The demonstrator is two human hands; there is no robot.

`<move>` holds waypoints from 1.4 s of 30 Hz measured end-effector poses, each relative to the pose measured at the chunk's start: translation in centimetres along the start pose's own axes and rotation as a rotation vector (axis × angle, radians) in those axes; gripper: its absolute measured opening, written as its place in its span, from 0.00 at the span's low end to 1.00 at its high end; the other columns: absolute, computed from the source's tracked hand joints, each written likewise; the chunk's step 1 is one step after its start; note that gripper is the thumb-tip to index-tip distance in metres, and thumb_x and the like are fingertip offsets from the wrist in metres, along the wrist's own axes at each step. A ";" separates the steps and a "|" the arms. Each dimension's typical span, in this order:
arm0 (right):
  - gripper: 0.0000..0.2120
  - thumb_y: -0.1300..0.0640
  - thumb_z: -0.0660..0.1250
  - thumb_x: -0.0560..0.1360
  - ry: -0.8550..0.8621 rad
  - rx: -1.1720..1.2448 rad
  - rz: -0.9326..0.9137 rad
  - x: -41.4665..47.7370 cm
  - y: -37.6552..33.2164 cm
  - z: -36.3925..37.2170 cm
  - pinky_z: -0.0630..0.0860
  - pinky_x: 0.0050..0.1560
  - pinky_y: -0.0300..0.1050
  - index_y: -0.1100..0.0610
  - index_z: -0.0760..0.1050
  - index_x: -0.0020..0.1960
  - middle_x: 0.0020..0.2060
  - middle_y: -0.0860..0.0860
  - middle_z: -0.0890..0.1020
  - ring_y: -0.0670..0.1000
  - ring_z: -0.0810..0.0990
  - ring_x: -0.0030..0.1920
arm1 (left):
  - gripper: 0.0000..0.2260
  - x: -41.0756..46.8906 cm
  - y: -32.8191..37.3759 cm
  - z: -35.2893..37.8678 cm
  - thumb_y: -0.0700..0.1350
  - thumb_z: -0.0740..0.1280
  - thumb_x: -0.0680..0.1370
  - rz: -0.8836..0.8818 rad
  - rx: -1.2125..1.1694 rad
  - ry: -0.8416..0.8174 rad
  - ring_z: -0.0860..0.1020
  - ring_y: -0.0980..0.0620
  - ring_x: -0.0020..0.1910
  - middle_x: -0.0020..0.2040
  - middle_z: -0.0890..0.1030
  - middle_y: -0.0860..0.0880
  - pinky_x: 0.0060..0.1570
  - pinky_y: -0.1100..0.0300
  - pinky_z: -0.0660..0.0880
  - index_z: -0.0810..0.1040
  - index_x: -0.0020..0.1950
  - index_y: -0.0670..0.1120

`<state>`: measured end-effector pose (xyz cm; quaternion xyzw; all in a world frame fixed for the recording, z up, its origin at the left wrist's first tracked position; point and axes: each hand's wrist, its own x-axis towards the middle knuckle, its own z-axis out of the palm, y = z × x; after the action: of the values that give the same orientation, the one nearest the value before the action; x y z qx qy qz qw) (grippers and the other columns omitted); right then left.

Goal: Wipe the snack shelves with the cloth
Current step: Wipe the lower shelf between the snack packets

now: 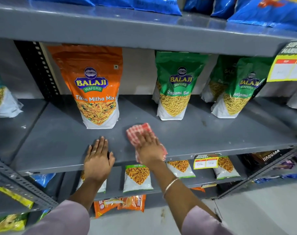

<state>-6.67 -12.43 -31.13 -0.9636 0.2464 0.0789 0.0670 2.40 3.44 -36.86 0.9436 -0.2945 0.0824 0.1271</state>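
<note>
Nearest, two pale sleeves (pixel 69 217) reach in. The left hand (pixel 97 160) lies flat, fingers spread, bracing on the grey shelf (pixel 212 133). The right hand (pixel 148 149) presses the red checked cloth (pixel 138 132) flat under its palm, just in front of the orange snack bag (pixel 93 85). Best to keep even pressure and sweep along the open strip, skirting the green bags (pixel 176 85) so none topple.

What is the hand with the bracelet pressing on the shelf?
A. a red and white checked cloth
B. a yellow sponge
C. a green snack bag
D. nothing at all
A: the right hand lies flat on the red and white checked cloth on the grey shelf.
</note>
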 end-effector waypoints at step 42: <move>0.44 0.54 0.63 0.70 -0.041 0.133 0.128 17.8 28.9 -3.6 0.47 0.77 0.60 0.53 0.41 0.79 0.79 0.58 0.46 0.64 0.48 0.77 | 0.28 1.5 26.3 6.5 0.58 0.51 0.78 0.211 0.032 0.050 0.77 0.45 0.60 0.62 0.78 0.42 0.63 0.53 0.61 0.77 0.61 0.38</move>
<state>-4.81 -46.43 -33.48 -0.9376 0.3106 0.0860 0.1308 -11.02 -20.09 -37.68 0.9068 -0.3878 0.1238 0.1099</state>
